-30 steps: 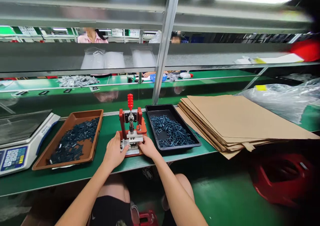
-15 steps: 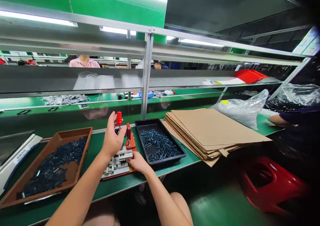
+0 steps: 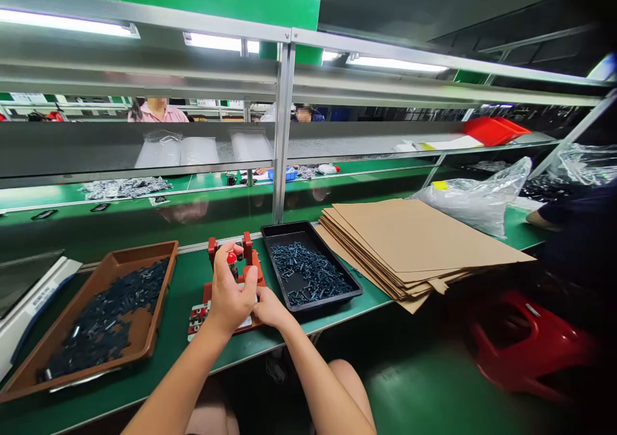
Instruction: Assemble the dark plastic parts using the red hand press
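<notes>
- My left hand [image 3: 230,290] is curled tight around the red knob [image 3: 232,257] of the toggle press [image 3: 248,245], fingers closed over it.
- My right hand [image 3: 270,309] sits against the press base; its fingers are hidden behind my left hand, so I cannot tell their hold.
- The press stands on the green tabletop [image 3: 186,293], between a brown tray [image 3: 139,250] of dark parts [image 3: 106,326] and a black tray [image 3: 289,227] of similar parts [image 3: 308,274].
- Stacked cardboard sheets [image 3: 409,236] lie just right of the black tray.

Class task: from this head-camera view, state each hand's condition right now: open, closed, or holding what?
Left hand: closed around the red knob of the hand press.
Right hand: at the press base, fingers hidden; cannot tell if holding anything.
</notes>
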Demonstrator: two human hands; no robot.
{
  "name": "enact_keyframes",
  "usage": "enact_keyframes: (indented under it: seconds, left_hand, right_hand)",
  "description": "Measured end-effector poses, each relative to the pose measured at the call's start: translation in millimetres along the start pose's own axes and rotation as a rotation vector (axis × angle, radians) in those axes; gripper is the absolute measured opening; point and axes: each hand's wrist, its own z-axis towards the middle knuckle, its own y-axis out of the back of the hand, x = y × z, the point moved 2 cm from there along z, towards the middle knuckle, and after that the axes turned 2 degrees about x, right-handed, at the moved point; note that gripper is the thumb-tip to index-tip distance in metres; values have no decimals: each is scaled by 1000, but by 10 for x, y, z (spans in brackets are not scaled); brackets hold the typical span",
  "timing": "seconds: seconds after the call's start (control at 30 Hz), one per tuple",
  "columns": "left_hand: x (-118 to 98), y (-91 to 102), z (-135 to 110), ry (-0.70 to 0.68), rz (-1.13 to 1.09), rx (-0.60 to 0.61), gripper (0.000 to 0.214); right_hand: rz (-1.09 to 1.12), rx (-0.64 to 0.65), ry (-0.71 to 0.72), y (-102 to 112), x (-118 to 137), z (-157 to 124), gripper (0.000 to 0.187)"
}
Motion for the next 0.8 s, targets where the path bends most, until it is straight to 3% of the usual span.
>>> enact_keyframes:
  seconds: [0.4, 0.53, 0.63, 0.7, 0.8]
  left_hand:
    - [49, -79, -64, -39, 41, -64, 46]
    - [108, 4, -71, -83, -24, -12, 36]
    - [117, 99, 79, -110, -98, 59, 32]
    - [118, 123, 301, 3, -164, 105, 33]
    - [157, 65, 706, 290, -316, 156, 39]
  right_hand:
    - [-16, 5, 43, 3, 6, -4, 34]
    - [-28, 0, 4, -2, -27, -7, 35]
    - [-31, -32, -1, -17, -58, -15, 37]
    - [-24, -72, 18, -32, -69, -33, 41]
    - [3, -97, 69, -65, -64, -78, 40]
